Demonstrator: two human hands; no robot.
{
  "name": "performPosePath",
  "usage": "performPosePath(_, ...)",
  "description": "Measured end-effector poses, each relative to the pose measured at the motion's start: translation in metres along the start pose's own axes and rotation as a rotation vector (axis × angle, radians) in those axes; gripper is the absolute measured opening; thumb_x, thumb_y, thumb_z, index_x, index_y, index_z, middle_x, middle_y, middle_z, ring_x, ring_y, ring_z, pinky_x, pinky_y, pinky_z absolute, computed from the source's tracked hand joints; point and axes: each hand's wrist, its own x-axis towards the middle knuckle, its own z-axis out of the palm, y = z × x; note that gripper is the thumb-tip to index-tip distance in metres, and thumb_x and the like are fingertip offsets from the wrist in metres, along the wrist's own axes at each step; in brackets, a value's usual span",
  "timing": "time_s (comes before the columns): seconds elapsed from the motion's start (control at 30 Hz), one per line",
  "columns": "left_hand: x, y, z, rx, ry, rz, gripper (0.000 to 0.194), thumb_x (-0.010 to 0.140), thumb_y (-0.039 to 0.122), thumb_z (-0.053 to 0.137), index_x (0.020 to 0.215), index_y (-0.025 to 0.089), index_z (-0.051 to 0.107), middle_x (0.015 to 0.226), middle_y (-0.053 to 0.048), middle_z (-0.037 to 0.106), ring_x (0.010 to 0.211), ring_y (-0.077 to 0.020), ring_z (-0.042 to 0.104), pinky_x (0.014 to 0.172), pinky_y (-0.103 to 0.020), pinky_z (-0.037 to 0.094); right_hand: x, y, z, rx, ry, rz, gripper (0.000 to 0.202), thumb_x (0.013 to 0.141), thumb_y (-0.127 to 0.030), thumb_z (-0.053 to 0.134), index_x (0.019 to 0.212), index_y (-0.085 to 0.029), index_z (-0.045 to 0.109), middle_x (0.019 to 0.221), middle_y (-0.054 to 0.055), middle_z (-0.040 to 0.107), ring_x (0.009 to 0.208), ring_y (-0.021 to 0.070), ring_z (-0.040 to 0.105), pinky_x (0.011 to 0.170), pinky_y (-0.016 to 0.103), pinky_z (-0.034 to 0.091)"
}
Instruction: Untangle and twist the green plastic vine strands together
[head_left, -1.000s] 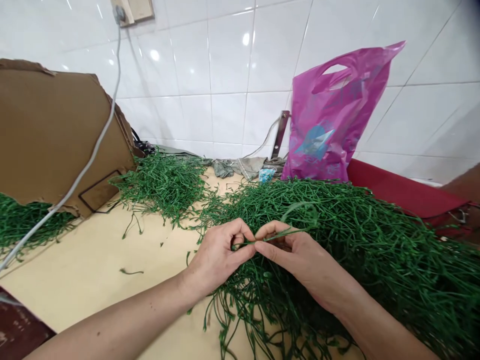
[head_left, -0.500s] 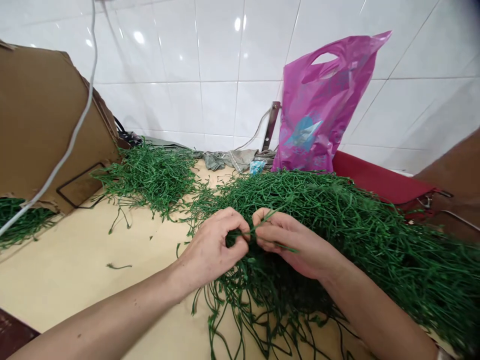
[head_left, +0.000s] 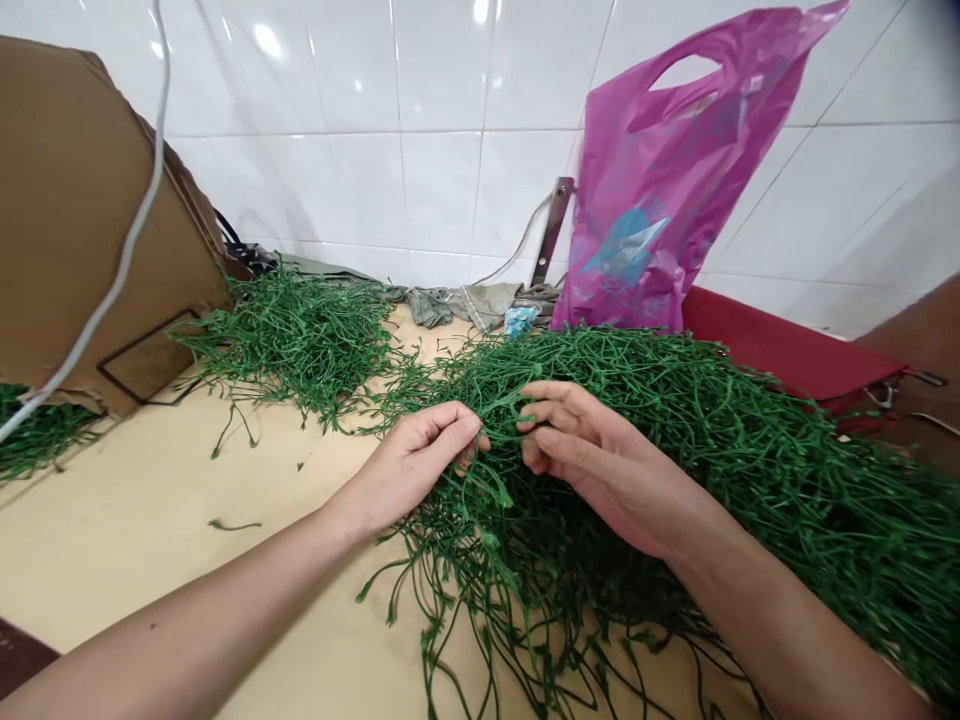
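A large heap of green, thin plastic-looking plant stems (head_left: pixel 675 410) with small tufted tips spreads across the middle and right. My left hand (head_left: pixel 416 455) is closed at the heap's left side, thumb and fingers pinching a few green stems (head_left: pixel 499 405) that reach toward the other hand. Just to its right, my right hand (head_left: pixel 600 455) hovers over the heap with its fingers curved and apart. A stem passes close to its fingertips, but no firm hold shows. Below both hands, loose stems trail over the tan tabletop (head_left: pixel 150 570).
A smaller heap of green stems (head_left: pixel 307 340) lies at back left, beside a cardboard box (head_left: pixel 82 200) with a white cable (head_left: pixel 127 250) hanging before it. A purple plastic bag (head_left: pixel 667 190) and a red case (head_left: pixel 787 350) stand behind the large heap, by a tiled wall (head_left: pixel 330 190).
My right hand has loosened from its pinch, its fingers now spread apart. My left hand has turned and drawn slightly left, still pinching stems. The view has shifted a little.
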Motion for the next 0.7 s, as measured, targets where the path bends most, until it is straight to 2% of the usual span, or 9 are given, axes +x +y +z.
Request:
performPosePath(0.07, 0.001, -0.003, 0.000, 0.029, 0.019, 0.009, 0.035, 0.099, 0.044, 0.050, 0.079, 0.017, 0.061, 0.072, 0.002, 0.053, 0.071, -0.0128, 0.047, 0.067, -0.026, 0.036, -0.003, -0.003, 0.004, -0.095, 0.096, -0.104, 0.039, 0.086, -0.042, 0.070, 0.118, -0.025, 0.057, 0.109, 0.004, 0.060, 0.092, 0.0175, 0.061, 0.077, 0.031, 0.049)
performPosePath(0.1, 0.001, -0.004, 0.000, 0.034, 0.025, 0.017, 0.035, 0.098, 0.043, 0.051, 0.078, 0.017, 0.060, 0.072, 0.002, 0.052, 0.070, -0.0126, 0.047, 0.067, -0.026, 0.036, -0.004, -0.004, 0.006, -0.189, 0.143, -0.161, 0.030, 0.088, -0.041, 0.067, 0.112, -0.025, 0.059, 0.108, 0.004, 0.061, 0.094, 0.0182, 0.061, 0.079, 0.032, 0.049)
performPosePath(0.17, 0.001, -0.005, 0.000, 0.029, 0.031, 0.037, 0.033, 0.097, 0.042, 0.054, 0.075, 0.017, 0.057, 0.070, 0.003, 0.050, 0.068, -0.0121, 0.044, 0.065, -0.025, 0.035, -0.008, -0.008, 0.011, -0.441, 0.229, -0.297, 0.013, 0.091, -0.036, 0.063, 0.094, -0.024, 0.063, 0.097, 0.004, 0.062, 0.090, 0.0178, 0.059, 0.080, 0.032, 0.047)
performPosePath(0.27, 0.001, -0.004, 0.003, 0.017, 0.024, 0.077, 0.030, 0.096, 0.038, 0.056, 0.075, 0.017, 0.057, 0.069, 0.003, 0.050, 0.068, -0.0114, 0.044, 0.066, -0.025, 0.035, -0.013, -0.009, 0.019, -0.726, 0.280, -0.436, 0.011, 0.092, -0.027, 0.061, 0.083, -0.024, 0.067, 0.090, 0.003, 0.063, 0.083, 0.0169, 0.056, 0.075, 0.031, 0.045)
performPosePath(0.4, 0.000, -0.005, 0.007, -0.047, 0.023, 0.074, 0.028, 0.092, 0.037, 0.060, 0.073, 0.016, 0.057, 0.066, 0.004, 0.048, 0.064, -0.0105, 0.042, 0.061, -0.024, 0.033, -0.013, 0.001, 0.026, -0.737, 0.222, -0.378, 0.009, 0.090, -0.025, 0.063, 0.092, -0.025, 0.072, 0.090, 0.002, 0.066, 0.075, 0.0160, 0.056, 0.068, 0.029, 0.045)
performPosePath(0.53, 0.000, -0.008, 0.010, -0.113, 0.030, 0.034, 0.028, 0.088, 0.038, 0.066, 0.072, 0.017, 0.056, 0.065, 0.005, 0.048, 0.062, -0.0103, 0.041, 0.059, -0.024, 0.032, -0.010, 0.010, 0.027, -0.672, 0.232, -0.306, 0.007, 0.085, -0.022, 0.063, 0.084, -0.023, 0.069, 0.084, 0.001, 0.066, 0.070, 0.0149, 0.055, 0.065, 0.028, 0.044)
performPosePath(0.7, -0.001, -0.008, 0.011, -0.101, 0.027, 0.057, 0.025, 0.089, 0.039, 0.067, 0.079, 0.017, 0.058, 0.068, 0.005, 0.051, 0.063, -0.0100, 0.043, 0.060, -0.024, 0.034, -0.009, 0.007, 0.026, -0.556, 0.195, -0.191, 0.005, 0.079, -0.025, 0.060, 0.079, -0.022, 0.064, 0.081, 0.000, 0.065, 0.069, 0.0142, 0.053, 0.063, 0.028, 0.042)
